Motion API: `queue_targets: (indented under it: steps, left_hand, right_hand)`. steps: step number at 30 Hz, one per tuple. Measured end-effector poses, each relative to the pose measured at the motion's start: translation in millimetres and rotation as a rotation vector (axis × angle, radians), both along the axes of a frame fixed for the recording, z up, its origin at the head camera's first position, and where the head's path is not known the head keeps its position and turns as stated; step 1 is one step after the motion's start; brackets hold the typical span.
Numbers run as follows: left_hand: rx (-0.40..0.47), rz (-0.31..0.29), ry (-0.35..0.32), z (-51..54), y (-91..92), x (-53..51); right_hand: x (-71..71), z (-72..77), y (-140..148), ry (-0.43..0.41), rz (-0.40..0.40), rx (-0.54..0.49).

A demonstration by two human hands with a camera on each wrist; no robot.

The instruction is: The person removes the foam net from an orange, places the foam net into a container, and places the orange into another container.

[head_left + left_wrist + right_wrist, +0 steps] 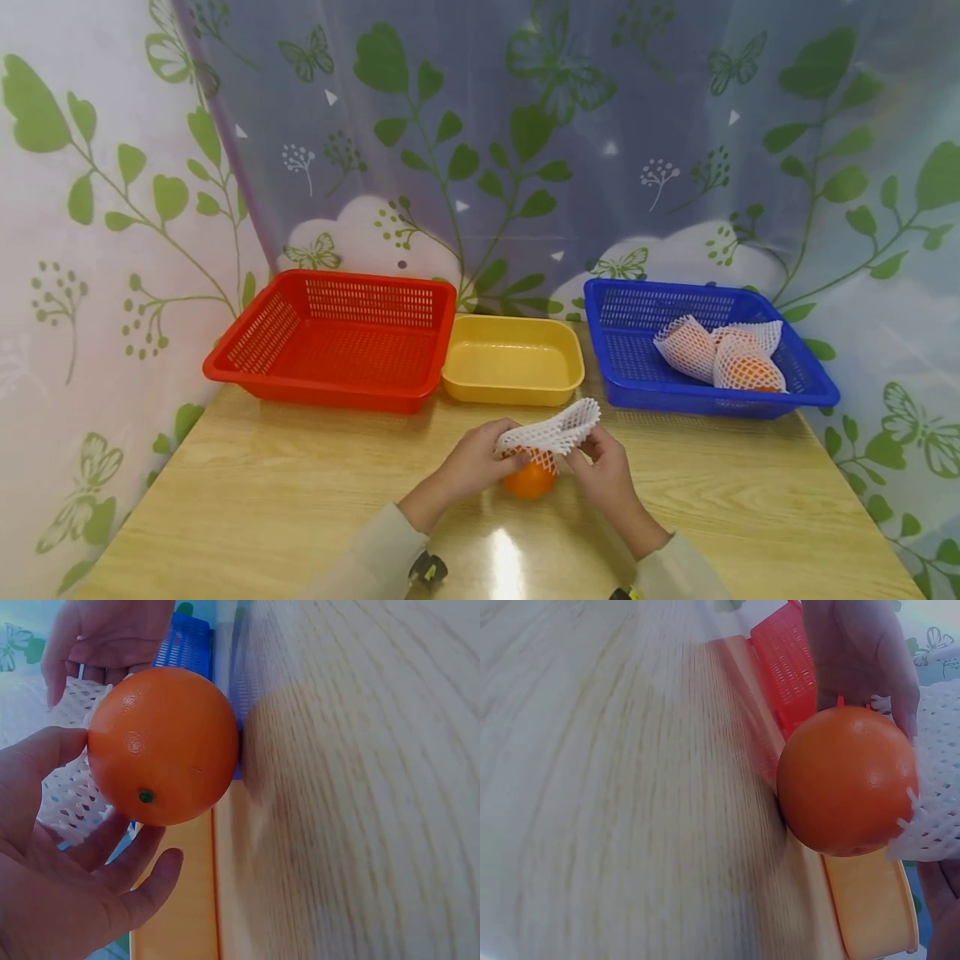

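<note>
An orange [529, 480] with a white foam net [553, 432] over its upper part is between the two hands, above the wooden table. The left hand [477, 457] grips the orange at its left side, thumb and fingers round it, as the left wrist view shows with the hand [82, 855] and the orange [165, 746]. The right hand [606, 475] pinches the loose end of the net at the right. In the right wrist view the net [939, 772] hangs off one side of the orange [847, 780], whose lower part is bare.
A red basket [322, 393] stands at the back left, a yellow tray [513, 392] at the back middle. At the back right, a blue basket [697, 402] holds several net-wrapped fruits [750, 367]. Behind them hangs a patterned curtain [480, 167].
</note>
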State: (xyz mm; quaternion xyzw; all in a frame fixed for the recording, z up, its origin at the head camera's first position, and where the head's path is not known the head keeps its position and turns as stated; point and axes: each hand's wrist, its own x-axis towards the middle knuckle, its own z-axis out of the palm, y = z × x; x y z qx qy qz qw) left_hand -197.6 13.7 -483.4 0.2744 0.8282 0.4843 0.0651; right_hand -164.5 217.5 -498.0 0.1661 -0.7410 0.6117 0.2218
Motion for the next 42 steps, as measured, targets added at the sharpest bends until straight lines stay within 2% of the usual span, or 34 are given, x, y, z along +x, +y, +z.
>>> queue_targets:
  steps: [4, 10, 16, 19, 23, 26, 32, 36, 39, 42]
  left_hand:
    - [-0.007, -0.036, -0.014, -0.2, 0.4, -0.5]
    - [-0.039, -0.079, -0.018, -2.3, 2.0, -1.2]
    - [-0.053, -0.099, -0.036, -1.9, 4.4, 0.1]
    - [-0.062, -0.101, -0.040, -0.5, 4.7, 0.4]
    - [-0.077, -0.105, -0.054, 0.7, 4.1, 0.0]
    - [-0.091, -0.104, -0.060, -0.1, 3.0, 0.3]
    - [-0.119, -0.109, -0.053, 0.0, -3.0, 3.2]
    - [-0.173, -0.117, -0.008, 1.3, -5.6, 3.5]
    - [-0.186, -0.128, 0.016, 2.7, -6.3, 3.5]
    - [-0.176, -0.133, 0.017, 2.6, -7.0, 4.4]
  right_hand:
    - [-0.1, -0.4, 0.7, 0.033, 0.009, -0.015]
    - [0.4, 2.6, 0.1, -0.035, -0.047, 0.000]
    - [9.2, 25.6, -6.2, -0.113, -0.073, 0.015]
    - [6.6, 24.9, -5.4, -0.149, -0.086, 0.020]
    - [6.1, 34.3, -6.2, -0.174, -0.131, 0.070]
    - [7.5, 48.4, -8.3, -0.180, -0.168, 0.091]
    - [-4.9, 55.9, -10.0, -0.135, -0.189, 0.043]
    - [-25.5, 52.3, -6.6, -0.118, -0.201, 0.020]
    - [-43.0, 49.7, -2.7, -0.145, -0.227, 0.030]
    - [-56.2, 54.0, -3.4, -0.185, -0.245, 0.073]
